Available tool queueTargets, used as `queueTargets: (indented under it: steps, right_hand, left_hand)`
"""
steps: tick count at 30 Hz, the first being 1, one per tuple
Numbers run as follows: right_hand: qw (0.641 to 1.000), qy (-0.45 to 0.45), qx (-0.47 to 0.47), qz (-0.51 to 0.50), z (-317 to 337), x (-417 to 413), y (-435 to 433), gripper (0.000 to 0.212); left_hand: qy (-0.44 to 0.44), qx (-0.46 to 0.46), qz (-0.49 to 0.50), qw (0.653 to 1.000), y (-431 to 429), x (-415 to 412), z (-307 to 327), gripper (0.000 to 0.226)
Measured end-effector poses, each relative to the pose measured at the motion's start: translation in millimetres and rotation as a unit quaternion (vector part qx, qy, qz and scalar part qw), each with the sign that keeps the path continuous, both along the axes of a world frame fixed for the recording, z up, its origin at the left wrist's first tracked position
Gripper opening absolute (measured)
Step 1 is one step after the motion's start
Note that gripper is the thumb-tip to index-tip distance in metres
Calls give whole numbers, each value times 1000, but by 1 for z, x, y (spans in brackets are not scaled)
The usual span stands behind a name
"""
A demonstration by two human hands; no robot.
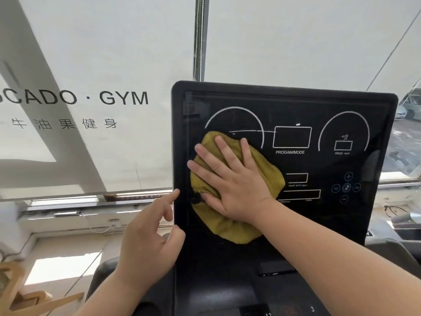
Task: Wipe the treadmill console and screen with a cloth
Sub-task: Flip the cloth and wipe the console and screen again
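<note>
left hand (150,238): nearest to the viewer, fingers loosely spread, grasping nothing; thumb and index tip rest against the left edge of the console (227,270), which looks like bracing.
right hand (230,181): flat and open, palm pressing the cloth (237,229) onto the glass; it pins the cloth rather than gripping it.
cloth: mustard yellow, bunched under the palm, covering the lower part of the left dial outline on the screen (291,106).
risk, slip: the cloth is held by pressure alone, so a fast stroke could leave it behind and put bare fingers on the glass (fresh smears).
risk, buttons: the round touch keys (346,187) sit at the right side, well apart from the cloth for now; a pass over them could trigger a function if the unit is powered, which cannot be told from here.
risk, coverage: a bunched cloth wipes a narrow path, so the top corners and bezel could be missed.
background: a white blind (91,65) with gym lettering hangs behind the console.
</note>
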State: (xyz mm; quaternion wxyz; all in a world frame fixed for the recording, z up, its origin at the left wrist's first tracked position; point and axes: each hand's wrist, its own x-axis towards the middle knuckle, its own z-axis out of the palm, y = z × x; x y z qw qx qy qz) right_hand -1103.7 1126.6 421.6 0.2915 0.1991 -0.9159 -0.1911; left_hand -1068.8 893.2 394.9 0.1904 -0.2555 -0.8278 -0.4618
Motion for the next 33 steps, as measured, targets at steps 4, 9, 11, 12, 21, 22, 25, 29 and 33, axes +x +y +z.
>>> queueTargets:
  steps: [4,9,11,12,21,22,25,29,33]
  right_hand:
    - [999,8,28,-20,16,4,50,72]
    - [989,34,-73,-122,86,-30,46,97]
    - [989,33,-78,-123,99,-42,26,103]
    - [990,31,-74,-119,101,-45,14,104]
    - [999,-15,47,4,19,-13,-21,98]
    - [998,-23,64,15,7,-4,-15,98]
    - [994,-31,101,35,-6,9,15,97]
    - [998,18,16,-58,42,-7,52,101]
    - [981,27,-102,-162,82,-27,39,105]
  left_hand:
    - [-15,6,-14,1000,-4,-3,-3,28]
    - [-40,52,-18,998,0,2,-5,35]
    - [-59,70,-23,996,1,4,-4,34]
    - [-67,80,-25,994,1,4,-4,31]
    - [-79,139,5,987,3,6,-12,14]
    - [-84,134,-1,987,4,6,-13,13]
    - [-86,114,-18,990,5,6,-16,15]
    - [-107,115,-36,987,1,4,-17,17]
    - [-149,149,-80,974,-4,4,-20,22]
